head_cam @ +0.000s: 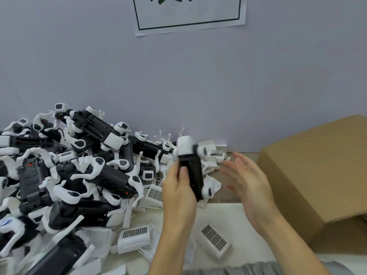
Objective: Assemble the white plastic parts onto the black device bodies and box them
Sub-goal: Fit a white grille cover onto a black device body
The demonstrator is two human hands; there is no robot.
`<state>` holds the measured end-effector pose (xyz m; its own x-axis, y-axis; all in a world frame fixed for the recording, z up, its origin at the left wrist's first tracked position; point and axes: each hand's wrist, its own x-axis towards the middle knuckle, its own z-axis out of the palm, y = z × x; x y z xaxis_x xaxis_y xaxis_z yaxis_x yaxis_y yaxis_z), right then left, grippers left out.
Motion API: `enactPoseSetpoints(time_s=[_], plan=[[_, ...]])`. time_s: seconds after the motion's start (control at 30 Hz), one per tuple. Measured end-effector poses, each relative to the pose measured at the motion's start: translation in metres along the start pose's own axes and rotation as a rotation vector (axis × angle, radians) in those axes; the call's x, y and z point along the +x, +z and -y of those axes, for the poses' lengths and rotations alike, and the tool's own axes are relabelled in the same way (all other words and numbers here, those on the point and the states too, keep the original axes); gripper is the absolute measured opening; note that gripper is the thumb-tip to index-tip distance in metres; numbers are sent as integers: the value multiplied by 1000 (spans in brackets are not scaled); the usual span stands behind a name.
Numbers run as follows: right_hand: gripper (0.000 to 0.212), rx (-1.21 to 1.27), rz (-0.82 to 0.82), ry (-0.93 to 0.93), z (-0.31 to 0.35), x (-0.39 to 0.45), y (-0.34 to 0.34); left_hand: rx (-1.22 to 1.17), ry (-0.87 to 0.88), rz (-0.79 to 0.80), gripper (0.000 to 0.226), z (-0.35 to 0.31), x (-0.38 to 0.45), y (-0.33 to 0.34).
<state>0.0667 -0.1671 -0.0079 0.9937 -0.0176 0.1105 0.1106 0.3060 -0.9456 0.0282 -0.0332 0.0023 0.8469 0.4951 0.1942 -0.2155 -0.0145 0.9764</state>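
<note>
From my feed: left hand point(179, 187) is gripping a black device point(191, 171) w/ a white cap on top, held upright above the table point(228, 197), approx mid-frame. Right hand point(248, 181) is beside it, fingers loose and spread, holding nothing, a bit blurred. Big pile of devices point(65, 171) sits on the left, loose white vented parts point(135, 236) lie in front, cardboard box point(317, 175) at the right.

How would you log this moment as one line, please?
left hand: grips black device body upright | right hand: open beside it, blurred | cardboard box: at right | pile: at left
</note>
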Motion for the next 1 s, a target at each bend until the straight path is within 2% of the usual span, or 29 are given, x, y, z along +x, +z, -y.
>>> enactPoseSetpoints(time_s=[0.07,0.13,0.2,0.23,0.33,0.47,0.53,0.6,0.73,0.87,1.0], plan=[[20,12,-62,47,-2,2,-3,-343,-252,-22,32,-5,1,-4],[20,15,-91,88,-4,4,-5,-662,-414,23,35,-10,1,-8],[24,-5,-89,126,-6,5,-5,-800,-462,82,34,-13,0,-10],[25,-30,-71,147,-8,5,-5,-822,-450,92,26,-14,0,-10],[25,-167,44,210,-10,4,-3,-848,-419,103,14,-14,0,-9],[22,-314,335,223,-9,-4,0,-834,-366,138,32,-8,2,-12],[30,-290,501,242,-8,-8,1,-782,-349,117,34,-4,4,-14],[41,-236,599,240,-8,-10,3,-708,-358,114,38,-1,5,-15],[45,-138,600,205,-11,-15,12,-569,-290,85,31,3,6,-14],[19,-150,483,159,-18,-20,25,-457,-234,103,21,7,4,-9],[22,-104,394,124,-23,-18,27,-384,-192,119,16,12,4,-4]])
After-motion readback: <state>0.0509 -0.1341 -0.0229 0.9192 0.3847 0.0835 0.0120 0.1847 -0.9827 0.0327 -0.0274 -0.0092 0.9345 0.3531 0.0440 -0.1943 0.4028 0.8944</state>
